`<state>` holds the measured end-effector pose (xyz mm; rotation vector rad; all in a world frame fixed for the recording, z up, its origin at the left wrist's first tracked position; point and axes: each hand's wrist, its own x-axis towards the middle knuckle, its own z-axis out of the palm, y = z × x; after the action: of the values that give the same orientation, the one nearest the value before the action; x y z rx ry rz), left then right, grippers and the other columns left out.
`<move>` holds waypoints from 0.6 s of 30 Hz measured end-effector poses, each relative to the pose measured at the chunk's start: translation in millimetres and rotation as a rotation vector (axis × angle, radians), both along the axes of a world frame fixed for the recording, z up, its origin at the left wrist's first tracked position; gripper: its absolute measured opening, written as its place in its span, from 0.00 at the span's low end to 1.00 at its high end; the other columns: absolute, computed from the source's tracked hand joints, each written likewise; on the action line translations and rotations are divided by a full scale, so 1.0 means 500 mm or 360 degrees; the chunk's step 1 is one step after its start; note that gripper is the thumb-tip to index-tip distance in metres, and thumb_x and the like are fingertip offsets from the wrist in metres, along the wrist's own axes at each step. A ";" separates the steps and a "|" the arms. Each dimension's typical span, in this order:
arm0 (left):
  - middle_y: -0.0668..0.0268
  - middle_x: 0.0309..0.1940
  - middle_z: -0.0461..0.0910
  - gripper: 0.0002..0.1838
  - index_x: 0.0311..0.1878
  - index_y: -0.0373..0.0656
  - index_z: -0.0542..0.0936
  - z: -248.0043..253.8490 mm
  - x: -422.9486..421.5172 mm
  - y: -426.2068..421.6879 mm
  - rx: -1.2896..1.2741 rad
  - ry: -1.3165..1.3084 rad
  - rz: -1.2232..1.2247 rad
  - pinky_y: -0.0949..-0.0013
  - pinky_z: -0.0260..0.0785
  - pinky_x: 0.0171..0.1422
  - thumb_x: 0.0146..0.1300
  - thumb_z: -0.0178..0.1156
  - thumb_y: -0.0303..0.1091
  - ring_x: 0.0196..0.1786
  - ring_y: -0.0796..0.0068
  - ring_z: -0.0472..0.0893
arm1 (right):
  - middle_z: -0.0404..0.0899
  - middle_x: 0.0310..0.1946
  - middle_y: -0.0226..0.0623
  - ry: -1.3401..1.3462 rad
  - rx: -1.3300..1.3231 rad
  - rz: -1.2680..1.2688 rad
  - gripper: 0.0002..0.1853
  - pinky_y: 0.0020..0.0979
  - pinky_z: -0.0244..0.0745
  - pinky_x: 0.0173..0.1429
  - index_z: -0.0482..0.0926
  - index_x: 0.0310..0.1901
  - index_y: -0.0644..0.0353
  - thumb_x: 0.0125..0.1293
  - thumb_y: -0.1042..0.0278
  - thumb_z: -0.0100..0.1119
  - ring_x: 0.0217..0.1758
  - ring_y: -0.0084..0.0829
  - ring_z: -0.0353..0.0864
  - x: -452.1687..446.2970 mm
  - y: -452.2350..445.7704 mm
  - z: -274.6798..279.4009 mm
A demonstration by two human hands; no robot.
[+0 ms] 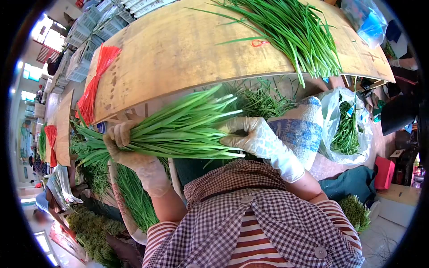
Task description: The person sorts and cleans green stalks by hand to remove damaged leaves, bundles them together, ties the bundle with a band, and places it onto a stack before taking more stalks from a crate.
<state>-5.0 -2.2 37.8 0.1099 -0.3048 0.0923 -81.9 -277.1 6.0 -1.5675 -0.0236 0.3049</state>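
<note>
A loose bunch of garlic chives (pixel 178 127) lies across in front of my body, leafy tips to the left and pale stem ends to the right. My left hand (pixel 125 145), in a soiled glove, is wrapped round the leafy part. At the other end my right hand (pixel 252 136), in a white glove with a pale patterned sleeve, has its fingers closed at the stem ends. Whether it grips the whole bunch or only a few stems, I cannot tell. Beyond the hands, a larger pile of chives (pixel 299 35) rests on the wooden table (pixel 178 49).
Red ties (pixel 99 82) lie on the table's left end, and a small red loop (pixel 259 43) is beside the pile. Right of me stand a woven sack (pixel 297 127) and a plastic bag of greens (pixel 346 134). More chives (pixel 134 196) fill a container at lower left.
</note>
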 end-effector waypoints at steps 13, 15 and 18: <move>0.77 0.15 0.64 0.15 0.20 0.50 0.64 0.016 -0.010 0.069 0.0019 0.0178 0.0413 0.76 0.65 0.42 0.62 0.54 0.27 0.26 0.82 0.68 | 0.86 0.40 0.35 -0.0140 -0.0535 -0.0636 0.10 0.24 0.77 0.49 0.86 0.43 0.54 0.59 0.71 0.66 0.41 0.23 0.82 0.034 -0.147 -0.129; 0.77 0.15 0.65 0.15 0.20 0.50 0.65 -0.015 0.001 0.088 0.0003 0.0256 0.0380 0.76 0.64 0.43 0.61 0.55 0.27 0.27 0.82 0.68 | 0.85 0.43 0.37 -0.0228 -0.0224 -0.0368 0.12 0.24 0.77 0.53 0.85 0.46 0.55 0.61 0.68 0.65 0.44 0.23 0.82 0.041 -0.111 -0.069; 0.77 0.15 0.66 0.15 0.20 0.50 0.65 -0.014 -0.001 0.067 -0.0026 0.0313 0.0276 0.75 0.65 0.44 0.60 0.57 0.26 0.27 0.82 0.69 | 0.84 0.42 0.36 -0.0131 0.0297 -0.0106 0.16 0.25 0.73 0.57 0.82 0.49 0.62 0.66 0.60 0.61 0.46 0.23 0.81 0.049 -0.066 -0.008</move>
<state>-5.3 31.3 30.9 0.1281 -0.0978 0.2545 -57.3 -310.3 2.1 -1.3915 -0.0621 0.1799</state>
